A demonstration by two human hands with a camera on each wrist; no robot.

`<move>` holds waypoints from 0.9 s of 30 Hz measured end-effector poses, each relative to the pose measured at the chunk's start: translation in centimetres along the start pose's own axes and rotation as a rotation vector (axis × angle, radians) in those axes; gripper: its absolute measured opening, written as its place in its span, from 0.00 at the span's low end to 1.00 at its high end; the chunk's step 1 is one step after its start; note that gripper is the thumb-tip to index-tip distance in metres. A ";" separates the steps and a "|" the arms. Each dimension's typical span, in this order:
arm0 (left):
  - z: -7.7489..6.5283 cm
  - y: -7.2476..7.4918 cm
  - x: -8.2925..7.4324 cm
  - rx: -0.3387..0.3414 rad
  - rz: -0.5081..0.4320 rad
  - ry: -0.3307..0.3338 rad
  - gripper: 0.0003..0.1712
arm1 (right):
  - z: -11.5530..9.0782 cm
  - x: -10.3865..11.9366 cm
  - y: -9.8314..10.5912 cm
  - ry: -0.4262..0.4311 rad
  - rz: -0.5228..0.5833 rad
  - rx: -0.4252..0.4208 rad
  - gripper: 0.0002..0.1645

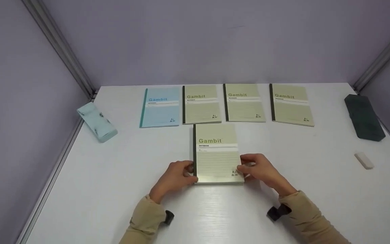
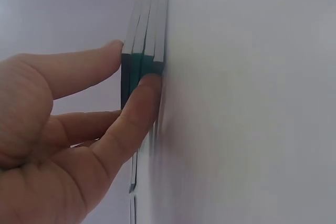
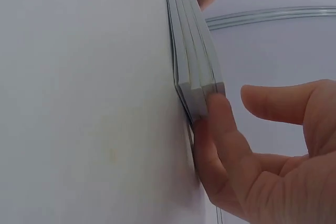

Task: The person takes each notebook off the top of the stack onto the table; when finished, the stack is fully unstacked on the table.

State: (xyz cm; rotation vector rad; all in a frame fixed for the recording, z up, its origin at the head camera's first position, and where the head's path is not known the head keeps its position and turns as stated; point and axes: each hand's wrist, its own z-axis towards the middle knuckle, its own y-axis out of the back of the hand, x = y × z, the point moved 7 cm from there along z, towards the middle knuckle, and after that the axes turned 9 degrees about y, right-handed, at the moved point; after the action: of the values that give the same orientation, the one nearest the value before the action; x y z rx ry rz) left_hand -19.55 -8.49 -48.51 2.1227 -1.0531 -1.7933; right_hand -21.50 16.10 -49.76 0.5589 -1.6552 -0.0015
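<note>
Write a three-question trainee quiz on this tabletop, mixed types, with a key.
1. Count: How many notebooks lie in the back row?
2. True or false: The white eraser lies nearer the dark green case than the pale blue case.
3. Choose: Which side of the front notebook stack does the left grip touch?
A. Opposite the spine
B. Spine side

Key: 1. Four; 2. True; 3. B

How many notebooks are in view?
8: in the back row, the blue notebook at left, then three olive notebooks; four more, by their edges, in the nearer stack.
</note>
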 end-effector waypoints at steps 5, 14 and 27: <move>-0.4 0.8 0.5 0.001 0.045 0.090 0.26 | 0.1 0.0 -1.0 0.028 0.036 0.002 0.27; -1.1 0.8 1.0 0.062 0.073 0.191 0.37 | 0.1 0.2 -1.9 0.037 0.116 0.097 0.31; -0.8 2.1 1.9 -0.046 -0.020 0.284 0.31 | 0.1 -0.5 -1.7 0.014 0.171 0.097 0.32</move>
State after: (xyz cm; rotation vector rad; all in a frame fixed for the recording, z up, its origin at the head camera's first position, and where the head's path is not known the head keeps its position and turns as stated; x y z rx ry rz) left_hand -19.60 -11.47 -48.64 2.2799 -0.9118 -1.4510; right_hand -20.96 14.76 -50.76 0.4873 -1.6915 0.2083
